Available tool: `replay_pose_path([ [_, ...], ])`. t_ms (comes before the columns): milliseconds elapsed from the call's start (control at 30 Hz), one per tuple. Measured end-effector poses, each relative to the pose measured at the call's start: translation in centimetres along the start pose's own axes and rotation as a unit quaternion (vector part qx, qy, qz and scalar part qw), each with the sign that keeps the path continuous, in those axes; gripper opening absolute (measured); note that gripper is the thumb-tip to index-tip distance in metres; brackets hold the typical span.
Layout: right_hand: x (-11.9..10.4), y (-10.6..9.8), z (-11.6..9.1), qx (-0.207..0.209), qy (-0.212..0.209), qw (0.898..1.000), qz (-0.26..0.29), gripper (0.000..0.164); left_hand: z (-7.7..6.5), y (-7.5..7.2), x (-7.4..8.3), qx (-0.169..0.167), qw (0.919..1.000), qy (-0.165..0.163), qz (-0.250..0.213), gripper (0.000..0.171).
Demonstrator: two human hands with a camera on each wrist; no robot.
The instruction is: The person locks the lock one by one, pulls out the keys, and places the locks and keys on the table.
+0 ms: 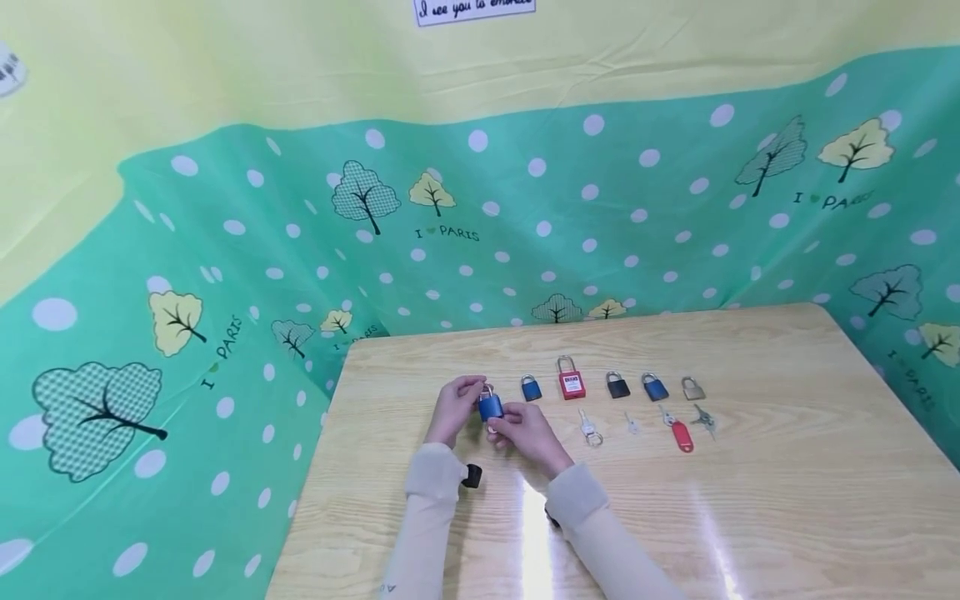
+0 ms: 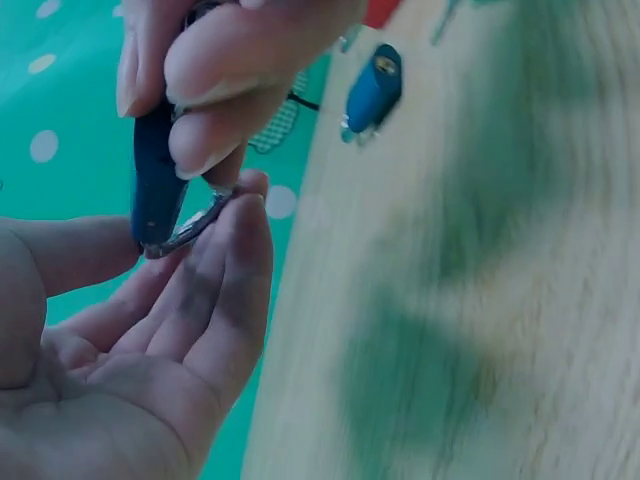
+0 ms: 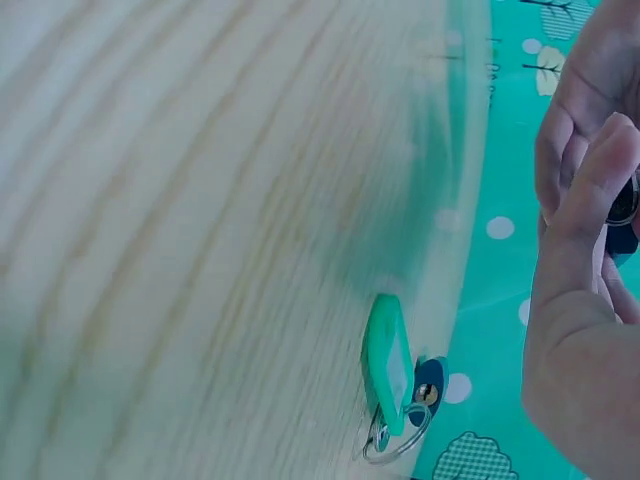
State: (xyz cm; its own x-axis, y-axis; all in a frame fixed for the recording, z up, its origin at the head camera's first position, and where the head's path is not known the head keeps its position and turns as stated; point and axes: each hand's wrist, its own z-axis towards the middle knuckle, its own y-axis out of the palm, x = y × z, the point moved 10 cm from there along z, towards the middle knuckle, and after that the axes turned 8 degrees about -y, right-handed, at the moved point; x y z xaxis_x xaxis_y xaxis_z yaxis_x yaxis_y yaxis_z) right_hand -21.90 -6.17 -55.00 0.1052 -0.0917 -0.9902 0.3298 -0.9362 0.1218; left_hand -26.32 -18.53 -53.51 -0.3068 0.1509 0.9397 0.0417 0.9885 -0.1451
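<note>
Both hands hold one blue padlock above the left part of the table, shackle toward the far side. My left hand has thumb and fingertips at the silver shackle, close by the body's end in the left wrist view. My right hand grips the keyhole end of the body, its fingers curled along the side. A small silvery part shows by the right thumb; I cannot tell whether it is a key. In the right wrist view, my right hand hides most of the padlock.
Behind stand another blue padlock, a red one, a black one, a further blue one and a brass-grey one. Nearer lie a ringed key, small keys and a red tag.
</note>
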Motion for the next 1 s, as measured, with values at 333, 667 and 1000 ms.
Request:
replay_pose_path([
  [333, -0.1, 0.6, 0.1, -0.018, 0.004, 0.999, 0.038, 0.037, 0.0, 0.1, 0.8, -0.029, 0.9976, 0.015, -0.062, 0.035],
  [667, -0.4, 0.6, 0.3, 0.007, -0.015, 0.998, 0.065, 0.033, 0.0, -0.2, 1.2, -0.009, 0.9938, 0.027, -0.107, 0.038],
  [1000, -0.9, 0.1, 0.1, 0.044, -0.034, 0.996, 0.063, 0.028, -0.4, -0.4, 1.5, 0.028, 0.9936, 0.036, -0.103, 0.029],
])
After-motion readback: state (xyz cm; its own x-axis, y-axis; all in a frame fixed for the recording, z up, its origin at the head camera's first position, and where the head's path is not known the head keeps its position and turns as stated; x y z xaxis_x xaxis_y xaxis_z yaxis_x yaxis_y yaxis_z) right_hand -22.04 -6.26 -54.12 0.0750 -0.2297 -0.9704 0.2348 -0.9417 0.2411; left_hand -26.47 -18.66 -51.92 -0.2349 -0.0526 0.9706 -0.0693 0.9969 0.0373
